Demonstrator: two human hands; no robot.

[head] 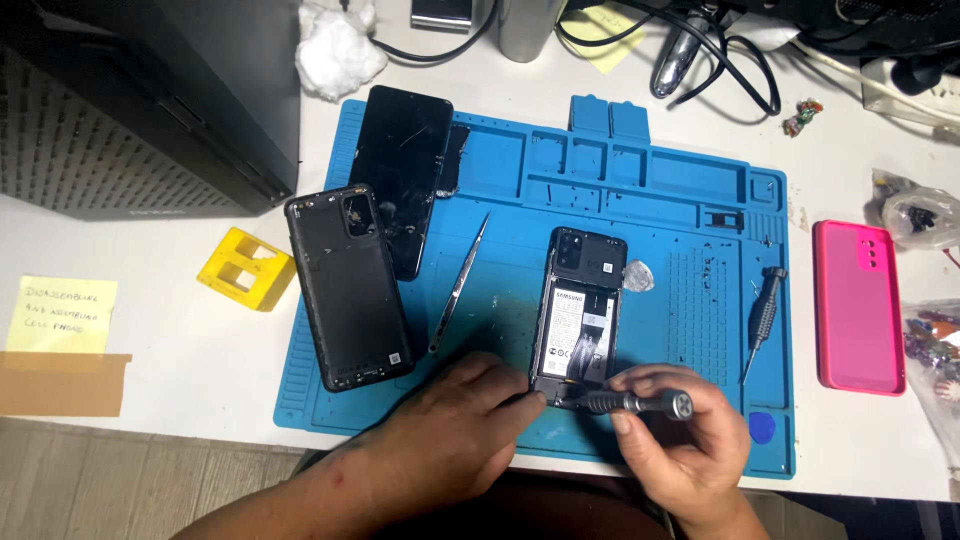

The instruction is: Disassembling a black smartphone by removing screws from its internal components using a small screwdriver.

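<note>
On the white table (pixel 180 330), one blue mat (pixel 690 190) filled the centre, with a dark case (pixel 130 100) at 10 o'clock. On the mat lay one opened phone (pixel 580 315), back off and battery showing, just right of centre. Its long axis ran 12 to 6 o'clock, camera end at 12 and bottom edge at 6, toward the person.

Both hands met at that bottom edge. The left hand (pixel 455 425) came in from 7 o'clock, fingers closed against the phone's lower left corner, steadying it. The right hand (pixel 670 435) came in from 5 o'clock, clamped round one metal-handled screwdriver (pixel 630 403). The tool lay nearly level, 3 to 9 o'clock, tip on the phone's bottom end. The phone therefore lay at 12 o'clock from both hands, each touching or just short of it; the left sat closer.

Counted otherwise:
- one black back cover (pixel 345 290) at 9 o'clock, overhanging the mat's left edge
- one dark screen panel (pixel 400 190) at 10 o'clock
- one pink case (pixel 858 305) at 3 o'clock, off the mat
- one yellow block (pixel 245 268)
- two yellow notes, one (pixel 62 315) at 8 o'clock
- one pair of tweezers (pixel 460 285) between cover and phone
- a second, smaller screwdriver (pixel 764 320) at 3 o'clock
- one blue pick (pixel 762 428) and one pale pick (pixel 638 276)
</note>
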